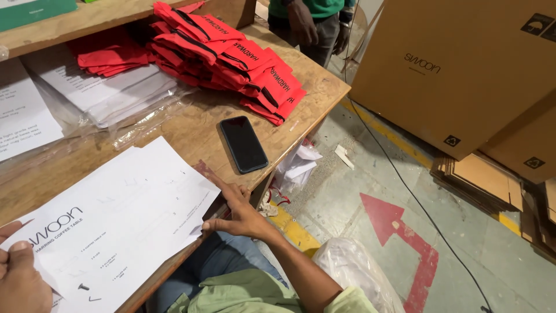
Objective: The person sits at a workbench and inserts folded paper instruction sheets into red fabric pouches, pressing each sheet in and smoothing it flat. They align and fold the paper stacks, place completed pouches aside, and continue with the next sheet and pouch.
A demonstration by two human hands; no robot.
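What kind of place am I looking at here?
Likely a warehouse or packing area: large cardboard cartons, a red arrow painted on the concrete floor, and stacked red cloth bags on a wooden workbench.

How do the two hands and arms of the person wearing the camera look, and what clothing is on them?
Both hands are bare, with no gloves, rings or watch in view. The right hand leads to a bare forearm, and a light green sleeve covers the upper arm near the elbow. Only part of the left hand shows at the picture's edge, with a short thumbnail; its arm and sleeve are out of view.
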